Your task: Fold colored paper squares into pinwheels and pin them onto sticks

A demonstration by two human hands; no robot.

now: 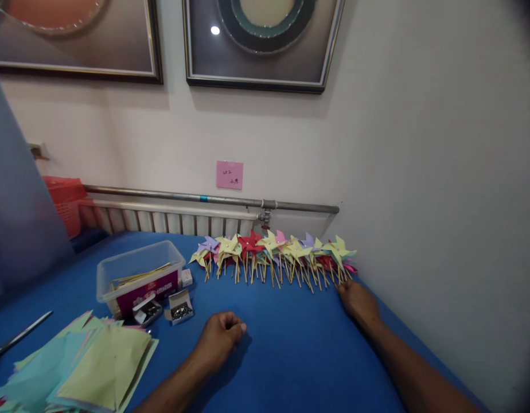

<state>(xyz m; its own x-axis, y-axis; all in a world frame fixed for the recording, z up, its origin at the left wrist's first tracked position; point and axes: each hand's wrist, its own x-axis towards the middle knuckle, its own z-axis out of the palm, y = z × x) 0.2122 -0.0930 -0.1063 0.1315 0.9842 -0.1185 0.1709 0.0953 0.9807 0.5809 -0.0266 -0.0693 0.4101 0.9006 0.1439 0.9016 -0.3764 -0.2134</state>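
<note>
My right hand point(359, 302) reaches to the right end of a row of paper pinwheels point(271, 246), its fingers closed around the lower end of a pinwheel's stick. A pale yellow pinwheel point(339, 249) sits just above that hand. My left hand point(222, 338) rests over the blue cloth with fingers curled into a loose fist, and nothing shows in it. The pinwheels lie side by side along the back, yellow, red, pink and purple, their thin wooden sticks pointing toward me.
Left of my left hand stand two small open boxes of metal pins point(181, 311) and a clear plastic tub point(141, 269) holding wooden sticks. Stacked coloured paper point(105, 364) and scissors point(22, 337) lie at the left. A wall point(441, 201) borders the right side.
</note>
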